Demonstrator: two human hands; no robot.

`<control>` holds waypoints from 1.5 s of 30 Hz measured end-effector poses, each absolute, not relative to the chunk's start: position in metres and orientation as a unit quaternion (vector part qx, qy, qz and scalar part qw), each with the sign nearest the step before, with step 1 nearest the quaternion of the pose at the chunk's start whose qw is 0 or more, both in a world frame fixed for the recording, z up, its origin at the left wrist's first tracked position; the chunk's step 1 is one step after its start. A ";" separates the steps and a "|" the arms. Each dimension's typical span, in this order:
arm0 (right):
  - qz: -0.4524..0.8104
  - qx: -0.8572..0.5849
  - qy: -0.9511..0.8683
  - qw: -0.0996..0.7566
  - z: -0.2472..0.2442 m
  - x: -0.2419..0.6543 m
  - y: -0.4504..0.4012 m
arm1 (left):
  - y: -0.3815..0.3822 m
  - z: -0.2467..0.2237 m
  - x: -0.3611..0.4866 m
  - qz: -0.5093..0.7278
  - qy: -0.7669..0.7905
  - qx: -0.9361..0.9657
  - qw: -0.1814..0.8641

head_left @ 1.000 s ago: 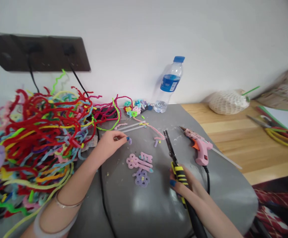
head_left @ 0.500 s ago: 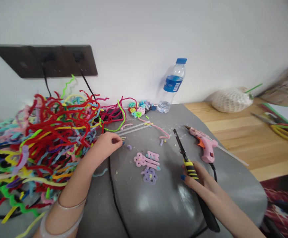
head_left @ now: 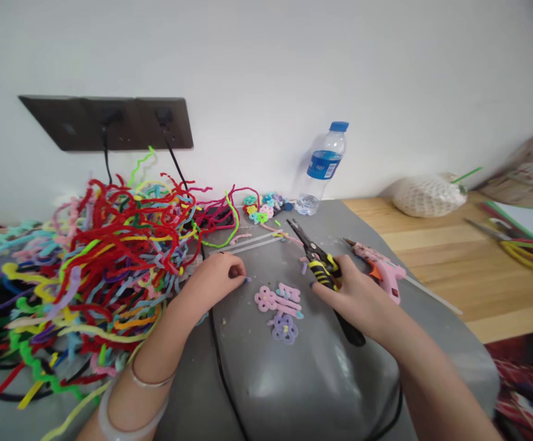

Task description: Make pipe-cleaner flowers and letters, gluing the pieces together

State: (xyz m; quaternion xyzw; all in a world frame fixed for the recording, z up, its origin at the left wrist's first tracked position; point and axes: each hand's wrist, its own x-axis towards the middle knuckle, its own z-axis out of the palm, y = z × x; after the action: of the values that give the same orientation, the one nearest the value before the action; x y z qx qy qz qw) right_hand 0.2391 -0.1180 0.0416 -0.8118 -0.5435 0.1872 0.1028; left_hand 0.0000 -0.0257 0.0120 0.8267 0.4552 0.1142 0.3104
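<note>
My right hand (head_left: 356, 297) grips a pair of pliers (head_left: 324, 272) with black-and-yellow handles. The handles are spread and the long dark jaws point away over the table. My left hand (head_left: 223, 275) is pinched low over the tabletop; a tiny purple bit shows at the fingertips, and what they hold is too small to make out. Between the hands lie a pink pipe-cleaner flower (head_left: 265, 298), pink bent pieces (head_left: 289, 294) and a purple pipe-cleaner flower (head_left: 285, 329). A pink glue gun (head_left: 390, 278) rests beyond my right hand, partly hidden by it.
A big tangle of coloured pipe cleaners (head_left: 105, 263) covers the left side. Clear glue sticks (head_left: 255, 243), small finished flowers (head_left: 260, 209) and a water bottle (head_left: 324, 165) are toward the wall. A black cable (head_left: 218, 361) crosses the grey table. Scissors (head_left: 491, 229) lie right.
My left hand has moved right, to where a small purple scrap lay. My right hand has brought the pliers up and left, and their handles have spread apart. The view has shifted slightly.
</note>
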 end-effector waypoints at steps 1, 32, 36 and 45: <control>0.179 -0.813 -0.548 0.083 0.041 0.237 -0.112 | -0.026 0.014 -0.001 0.118 0.463 0.822 0.310; 0.001 -0.795 -0.606 -0.021 0.016 0.225 -0.026 | -0.019 0.027 -0.015 0.256 0.520 0.740 0.342; -0.009 -0.791 -0.611 0.006 0.022 0.223 -0.033 | -0.017 0.026 -0.011 0.313 0.483 0.685 0.447; 0.379 -0.536 -0.590 0.471 0.036 0.179 -0.078 | -0.032 0.025 0.009 0.326 0.386 0.613 0.607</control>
State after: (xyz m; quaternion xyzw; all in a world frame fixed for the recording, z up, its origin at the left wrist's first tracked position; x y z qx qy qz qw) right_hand 0.1788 -0.0781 0.0356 -0.5360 -0.5895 0.3792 0.4705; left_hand 0.0087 -0.0317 0.0247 0.6133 0.3863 0.3259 0.6070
